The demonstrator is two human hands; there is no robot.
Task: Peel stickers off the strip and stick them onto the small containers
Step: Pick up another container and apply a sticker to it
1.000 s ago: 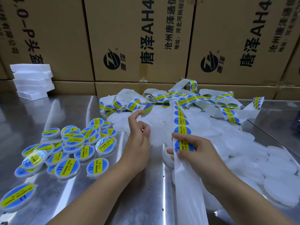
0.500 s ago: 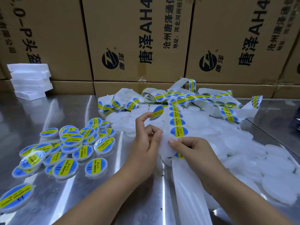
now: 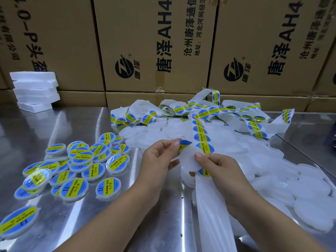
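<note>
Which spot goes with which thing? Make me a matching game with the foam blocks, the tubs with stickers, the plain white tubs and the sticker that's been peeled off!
Things
1. foam blocks
2. labelled containers
3. plain white containers
4. peeled sticker

Places
a. pinched in the fingers of the left hand
b. heaped on the right side of the table
c. stacked far left, by the cardboard boxes
d. spread over the left side of the table

Pairs: 1-c, 2-d, 3-b, 4-a
</note>
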